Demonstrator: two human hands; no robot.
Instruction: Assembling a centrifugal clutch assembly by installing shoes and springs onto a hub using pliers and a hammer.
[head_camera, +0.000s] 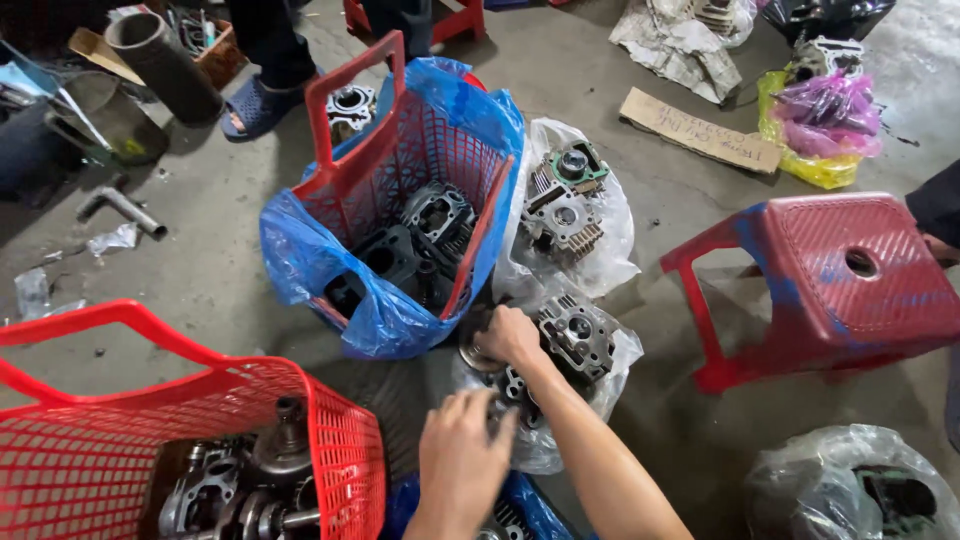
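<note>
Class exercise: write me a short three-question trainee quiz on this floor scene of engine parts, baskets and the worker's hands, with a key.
1. True or false: the red stool lies tipped on its side.
2. What lines the red basket holding dark engine parts? A) blue plastic bag B) newspaper C) cloth
3. Which hand reaches farther from the person?

Key: 1 false, it stands upright. 2 A. 3 The right hand, resting on a round metal part; the left hand is nearer, by the clear bag.

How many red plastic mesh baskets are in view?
2. One red plastic mesh basket sits bottom left, holding metal engine parts; the other, lined with a blue plastic bag, stands at centre. More may lie outside the frame.
</note>
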